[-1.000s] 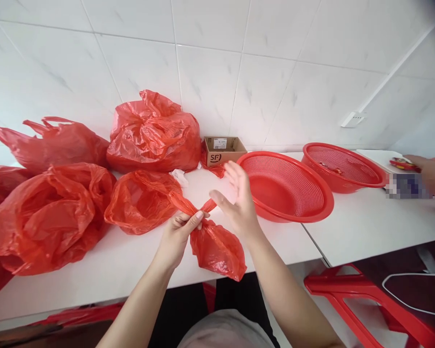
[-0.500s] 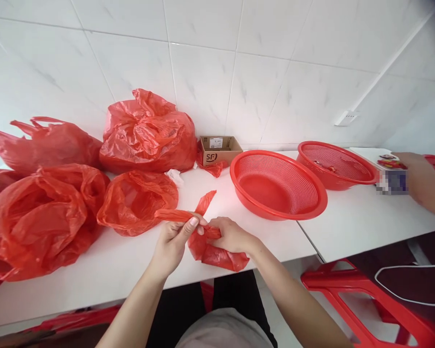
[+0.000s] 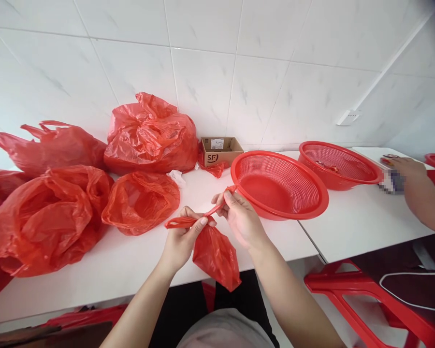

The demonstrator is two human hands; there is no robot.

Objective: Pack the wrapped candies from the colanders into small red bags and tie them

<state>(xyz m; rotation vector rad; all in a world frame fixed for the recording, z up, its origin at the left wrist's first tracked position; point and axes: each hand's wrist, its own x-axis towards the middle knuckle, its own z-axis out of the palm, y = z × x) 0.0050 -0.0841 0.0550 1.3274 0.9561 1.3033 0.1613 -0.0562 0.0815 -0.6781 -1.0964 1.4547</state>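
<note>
A small red plastic bag (image 3: pixel 217 256) hangs over the table's front edge, its neck gathered. My left hand (image 3: pixel 183 237) pinches that neck between thumb and fingers, with one twisted handle sticking out to the left. The other handle is pulled up to the right, and my right hand (image 3: pixel 242 217) grips its end. What the bag holds is hidden. Just left of my left hand lies an opened red plastic bag (image 3: pixel 141 203); beyond my right hand stands a red perforated basin (image 3: pixel 279 186).
Several red bags, among them a bulky full bag (image 3: pixel 152 137), crowd the left. A cardboard box (image 3: pixel 223 152) stands by the wall. A second basin (image 3: pixel 340 164) holds small wrapped pieces. At far right, another person's hand (image 3: pixel 402 166) touches small packets. A red stool (image 3: pixel 362 290) stands below.
My right hand was open above the bag, dipped down to it, then rose holding the right handle. My left hand has kept its pinch on the neck. The other person's hand shifted slightly.
</note>
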